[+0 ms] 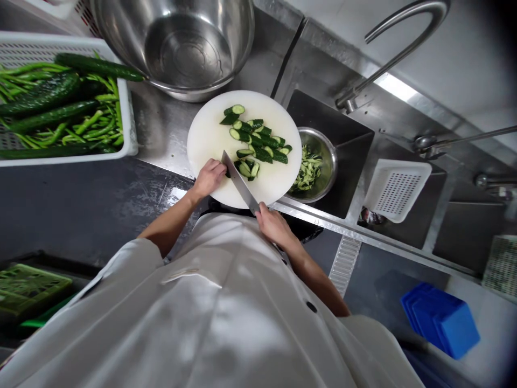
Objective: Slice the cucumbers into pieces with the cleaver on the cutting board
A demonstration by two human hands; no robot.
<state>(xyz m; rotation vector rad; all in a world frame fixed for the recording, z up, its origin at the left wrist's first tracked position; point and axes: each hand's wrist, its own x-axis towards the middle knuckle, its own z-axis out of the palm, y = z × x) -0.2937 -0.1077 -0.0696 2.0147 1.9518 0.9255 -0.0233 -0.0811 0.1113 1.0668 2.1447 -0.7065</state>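
Observation:
A round white cutting board (pixel 210 129) lies on the steel counter. Several cut cucumber pieces (pixel 264 153) are spread over its middle and upper part. My right hand (pixel 272 222) grips the handle of a knife (pixel 241 183) at the board's near edge, and the blade points up and left across the board. Beside the blade, my left hand (pixel 212 177) has its fingers curled on a cucumber piece, mostly hidden under them. Sliced cucumber (pixel 309 170) fills part of a steel bowl (pixel 331 178) right of the board.
A large steel basin (pixel 189 51) stands behind the board. At the left, a white basket (pixel 131 118) holds cucumbers and green peppers. Sinks, a curved faucet (pixel 404 51) and a white strainer basket (pixel 398 188) are at the right. Blue bins (pixel 442 318) stand on the floor.

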